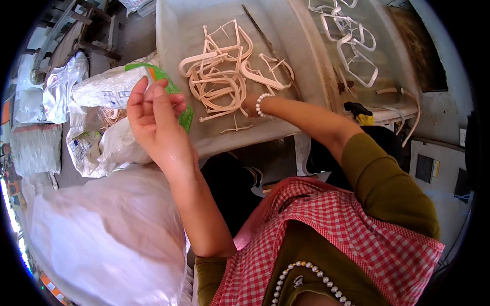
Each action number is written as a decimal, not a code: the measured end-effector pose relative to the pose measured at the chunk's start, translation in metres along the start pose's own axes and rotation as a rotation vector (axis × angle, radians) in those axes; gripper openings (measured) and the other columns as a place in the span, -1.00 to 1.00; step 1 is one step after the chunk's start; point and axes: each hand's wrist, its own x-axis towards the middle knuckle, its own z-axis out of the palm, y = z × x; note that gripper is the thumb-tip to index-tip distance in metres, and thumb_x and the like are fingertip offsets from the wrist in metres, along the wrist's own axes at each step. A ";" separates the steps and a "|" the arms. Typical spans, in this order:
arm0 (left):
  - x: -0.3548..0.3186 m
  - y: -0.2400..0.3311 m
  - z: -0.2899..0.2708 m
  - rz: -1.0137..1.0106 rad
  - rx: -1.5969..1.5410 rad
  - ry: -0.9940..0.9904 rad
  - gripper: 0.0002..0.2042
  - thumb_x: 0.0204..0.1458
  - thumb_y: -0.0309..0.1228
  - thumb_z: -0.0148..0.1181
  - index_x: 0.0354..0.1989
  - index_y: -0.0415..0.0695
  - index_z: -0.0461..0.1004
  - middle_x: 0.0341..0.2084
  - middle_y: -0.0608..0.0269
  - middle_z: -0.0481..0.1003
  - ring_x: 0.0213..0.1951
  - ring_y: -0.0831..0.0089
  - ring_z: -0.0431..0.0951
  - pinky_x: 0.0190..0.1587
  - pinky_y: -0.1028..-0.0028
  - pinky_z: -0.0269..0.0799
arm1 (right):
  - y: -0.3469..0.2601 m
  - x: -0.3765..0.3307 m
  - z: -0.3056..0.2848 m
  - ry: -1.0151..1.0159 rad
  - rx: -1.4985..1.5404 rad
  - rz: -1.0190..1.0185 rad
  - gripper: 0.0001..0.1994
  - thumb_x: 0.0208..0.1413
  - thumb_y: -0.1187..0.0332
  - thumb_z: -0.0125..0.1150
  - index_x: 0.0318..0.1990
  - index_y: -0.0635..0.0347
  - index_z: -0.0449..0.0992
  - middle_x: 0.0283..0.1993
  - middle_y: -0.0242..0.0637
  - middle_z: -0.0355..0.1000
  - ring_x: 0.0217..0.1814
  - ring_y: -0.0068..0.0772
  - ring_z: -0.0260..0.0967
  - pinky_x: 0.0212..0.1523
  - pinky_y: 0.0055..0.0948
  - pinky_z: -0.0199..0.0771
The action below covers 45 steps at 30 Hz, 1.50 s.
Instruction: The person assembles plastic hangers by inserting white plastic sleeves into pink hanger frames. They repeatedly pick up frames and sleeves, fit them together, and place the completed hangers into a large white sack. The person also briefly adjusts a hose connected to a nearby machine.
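My left hand is raised over the woven sacks beside the tub. Its fingers are apart and loosely bent, and nothing shows in them. My right hand reaches into the pale tub, beside a heap of pinkish-white bent loop-shaped frames. Its fingers are hidden or too dim to make out, so I cannot tell whether they grip a frame. A small loose pale piece lies on the tub's bottom near that hand. A long dark stick leans across the tub's far side.
A second tub at the right holds white loop frames. On its near edge lie a black and yellow object and a hose. A large white sack bulges at my left. An open white sack stands behind it.
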 end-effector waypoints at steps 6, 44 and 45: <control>0.029 -0.033 0.001 -0.040 0.128 0.080 -0.69 0.12 -0.48 0.07 0.02 -0.28 0.26 -0.22 0.17 0.45 -0.32 0.55 0.45 -0.17 0.57 0.37 | 0.002 0.067 0.037 0.391 -0.266 -0.098 -0.77 0.02 0.36 0.00 -0.22 0.13 0.55 -0.11 -0.17 0.48 0.21 -0.19 0.23 0.20 -0.19 0.15; 0.074 -0.061 -0.026 -0.479 -0.345 -0.315 -0.90 0.15 -0.39 0.06 -0.29 -0.13 0.31 -0.52 0.37 0.35 -0.58 0.64 0.26 -0.55 0.62 0.23 | 0.017 -0.235 -0.172 0.265 1.581 -0.461 -0.75 0.22 0.29 0.03 -0.02 0.19 0.42 -0.54 -0.44 0.36 -0.63 -0.65 0.23 -0.56 -0.59 0.33; 0.075 -0.054 -0.031 -0.462 -0.392 -0.299 -0.90 0.15 -0.37 0.06 -0.29 -0.10 0.31 -0.55 0.40 0.31 -0.57 0.67 0.22 -0.57 0.63 0.17 | 0.017 -0.248 -0.178 0.312 1.497 -0.398 -0.72 0.21 0.24 0.04 -0.01 0.19 0.41 -0.62 -0.52 0.26 -0.68 -0.72 0.12 -0.62 -0.61 0.23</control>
